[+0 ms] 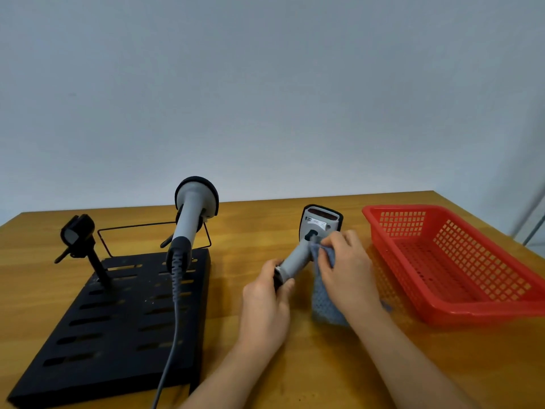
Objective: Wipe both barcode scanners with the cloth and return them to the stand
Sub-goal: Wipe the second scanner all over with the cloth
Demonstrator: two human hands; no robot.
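Observation:
My left hand [267, 302] grips the butt end of a grey barcode scanner [312, 234], whose head points away from me with its underside label up. My right hand [348, 267] presses a blue-grey cloth [323, 302] against the scanner's handle just below the trigger; the cloth hangs down to the table. A second grey scanner [191, 214] sits in the right holder of the black slotted stand [118, 329], its cable [172, 335] trailing toward me. The stand's left holder [78, 234] has nothing in it.
A red plastic mesh basket [451, 261] with nothing inside sits on the right of the wooden table [295, 364]. A thin black wire frame [132, 228] rises behind the stand. A plain wall stands behind the table's far edge.

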